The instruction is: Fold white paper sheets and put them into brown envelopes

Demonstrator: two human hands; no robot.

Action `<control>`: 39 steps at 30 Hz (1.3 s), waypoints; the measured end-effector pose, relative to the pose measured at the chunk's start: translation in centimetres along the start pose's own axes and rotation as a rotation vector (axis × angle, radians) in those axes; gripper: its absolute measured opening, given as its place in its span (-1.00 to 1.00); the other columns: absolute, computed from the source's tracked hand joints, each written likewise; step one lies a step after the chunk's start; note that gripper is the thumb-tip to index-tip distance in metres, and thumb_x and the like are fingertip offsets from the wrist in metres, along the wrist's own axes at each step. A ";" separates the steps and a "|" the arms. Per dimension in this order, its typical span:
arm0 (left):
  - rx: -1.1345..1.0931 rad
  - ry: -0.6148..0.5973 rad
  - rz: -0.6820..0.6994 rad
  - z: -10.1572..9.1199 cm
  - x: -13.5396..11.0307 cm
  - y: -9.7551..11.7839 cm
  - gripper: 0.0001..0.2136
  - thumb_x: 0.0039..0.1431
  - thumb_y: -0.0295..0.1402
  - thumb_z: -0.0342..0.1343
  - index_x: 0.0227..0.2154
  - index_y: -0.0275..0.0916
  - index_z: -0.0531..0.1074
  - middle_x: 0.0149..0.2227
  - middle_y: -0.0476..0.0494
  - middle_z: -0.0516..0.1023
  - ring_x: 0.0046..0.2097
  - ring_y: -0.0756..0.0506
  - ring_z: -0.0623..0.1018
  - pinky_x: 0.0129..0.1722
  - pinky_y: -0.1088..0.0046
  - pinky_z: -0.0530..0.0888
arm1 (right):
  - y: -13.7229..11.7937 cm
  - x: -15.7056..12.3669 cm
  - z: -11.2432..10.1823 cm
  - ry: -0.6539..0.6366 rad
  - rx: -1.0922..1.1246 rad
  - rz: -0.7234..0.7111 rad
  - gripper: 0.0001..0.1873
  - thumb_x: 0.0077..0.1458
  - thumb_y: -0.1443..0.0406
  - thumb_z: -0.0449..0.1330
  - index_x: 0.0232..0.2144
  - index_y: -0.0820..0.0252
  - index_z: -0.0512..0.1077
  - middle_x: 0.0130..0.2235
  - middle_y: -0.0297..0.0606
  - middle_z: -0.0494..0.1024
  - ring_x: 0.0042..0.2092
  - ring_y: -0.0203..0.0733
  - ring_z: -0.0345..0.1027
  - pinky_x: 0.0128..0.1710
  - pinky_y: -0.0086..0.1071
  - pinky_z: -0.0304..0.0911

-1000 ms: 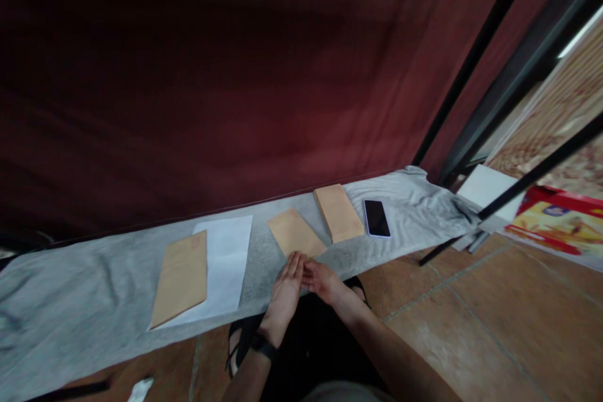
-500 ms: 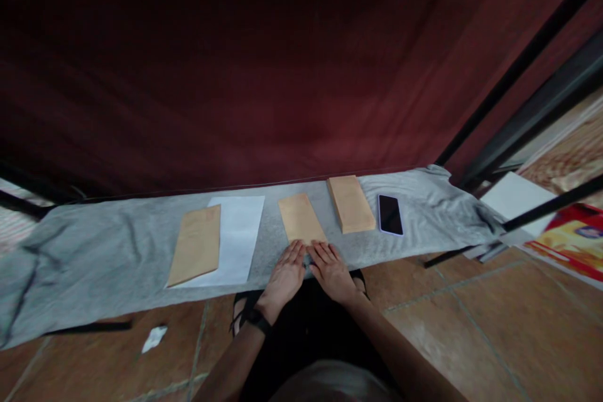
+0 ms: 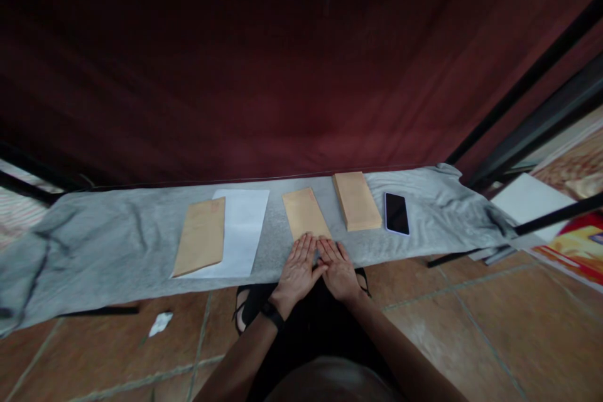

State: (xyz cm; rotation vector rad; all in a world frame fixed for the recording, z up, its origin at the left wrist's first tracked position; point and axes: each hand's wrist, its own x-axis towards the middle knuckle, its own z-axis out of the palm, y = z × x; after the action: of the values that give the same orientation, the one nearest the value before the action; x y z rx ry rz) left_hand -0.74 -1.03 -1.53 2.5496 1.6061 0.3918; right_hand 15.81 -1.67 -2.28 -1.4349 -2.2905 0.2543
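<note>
A brown paper envelope [image 3: 305, 211] lies flat on the grey cloth in front of me. My left hand [image 3: 296, 269] rests with fingers stretched out on its near end. Beside it, my right hand [image 3: 337, 269] presses the same end with flat fingers, and the two hands touch. The envelope's near edge is hidden under them. To the right sits a thick stack of brown envelopes [image 3: 357, 200]. On the left, another brown envelope [image 3: 200, 235] partly covers a white sheet of paper [image 3: 247, 226].
A phone [image 3: 396, 213] lies right of the stack. The grey cloth [image 3: 122, 245] covers a narrow surface against a dark red curtain [image 3: 264, 75]. Black metal bars [image 3: 532, 88] rise at the right. A crumpled white scrap [image 3: 161, 324] lies on the tiled floor.
The whole view has shifted slightly. My left hand has slid right along the envelope's near end, closer to the right hand, and the thumbs now meet.
</note>
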 end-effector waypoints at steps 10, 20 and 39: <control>0.062 0.011 -0.160 0.9 0.0 -0.6 -0.36 0.39 -0.06 -0.23 0.34 -0.44 0.10 0.39 -0.43 0.12 0.42 -0.25 0.09 0.38 0.07 0.13 | 1.4 -0.2 -0.2 0.078 -0.012 0.022 -0.43 0.35 0.34 -0.03 0.37 0.22 0.11 0.34 -0.11 0.23 0.35 -0.03 0.11 0.38 -0.02 -0.13; 0.016 -0.051 -0.061 2.3 7.3 -1.3 -0.46 0.40 -0.27 -0.31 0.39 -0.30 0.00 0.42 -0.25 0.07 0.44 -0.17 0.02 0.40 0.06 0.05 | 1.2 -0.1 0.5 0.136 0.004 0.034 -0.45 0.33 0.33 0.00 0.33 0.21 0.20 0.30 -0.12 0.31 0.31 -0.03 0.18 0.37 -0.02 -0.06; 0.134 -0.007 -0.157 1.1 16.4 -8.5 -0.45 0.40 -0.19 -0.32 0.38 -0.19 0.04 0.40 -0.18 0.14 0.44 -0.20 0.04 0.38 0.00 0.01 | 0.6 0.1 0.4 0.185 -0.113 0.047 -0.37 0.31 0.34 0.03 0.39 0.08 0.07 0.30 -0.25 0.32 0.29 -0.09 0.23 0.33 -0.09 0.07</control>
State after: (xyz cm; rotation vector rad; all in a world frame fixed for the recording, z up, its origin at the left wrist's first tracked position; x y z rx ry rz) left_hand -1.12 17.49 -1.82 2.4897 1.8743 0.2679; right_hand 16.10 -1.24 -2.81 -1.5019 -2.1535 0.0045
